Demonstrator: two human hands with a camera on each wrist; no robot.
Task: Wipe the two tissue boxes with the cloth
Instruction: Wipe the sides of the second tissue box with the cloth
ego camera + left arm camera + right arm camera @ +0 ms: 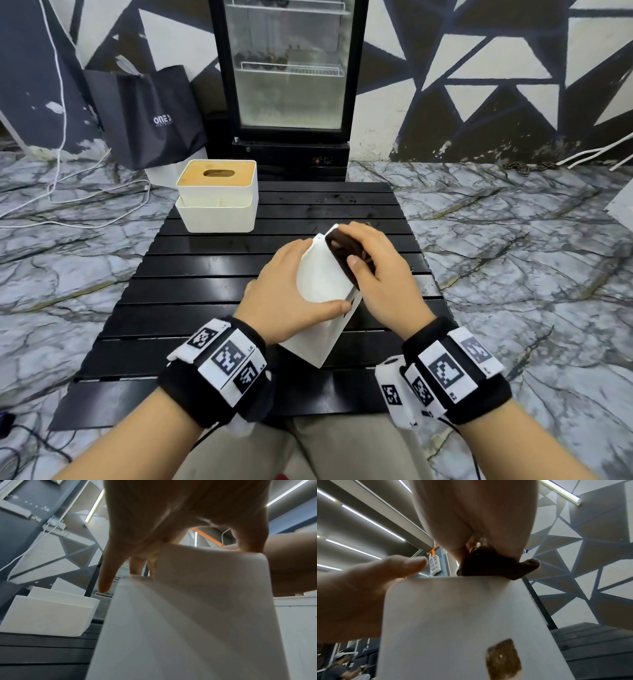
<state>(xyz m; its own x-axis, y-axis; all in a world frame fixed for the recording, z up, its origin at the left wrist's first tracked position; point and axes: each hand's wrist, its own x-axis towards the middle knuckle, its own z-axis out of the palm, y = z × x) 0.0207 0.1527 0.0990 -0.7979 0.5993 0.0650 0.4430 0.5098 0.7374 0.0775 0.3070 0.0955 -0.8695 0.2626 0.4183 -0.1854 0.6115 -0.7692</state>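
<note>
A white tissue box [317, 339] stands tilted on one corner at the middle of the black slatted table [212, 284]. My left hand [322, 275] grips its upper part, thumb along the near face. My right hand [354, 246] presses a dark brown cloth [337, 251] against the box's top edge; in the right wrist view the cloth [496, 565] is bunched under the fingers on the box [462, 615], which bears a brown patch [503, 660]. A second white tissue box [217, 202] with a wooden lid sits at the table's back left, untouched, and also shows as the second box [48, 615].
Behind the table stands a glass-door fridge [291, 85]. A black paper bag [150, 116] leans at the back left, with white cables [85, 192] across the marble floor. In the right wrist view a person [339, 666] sits in the far background.
</note>
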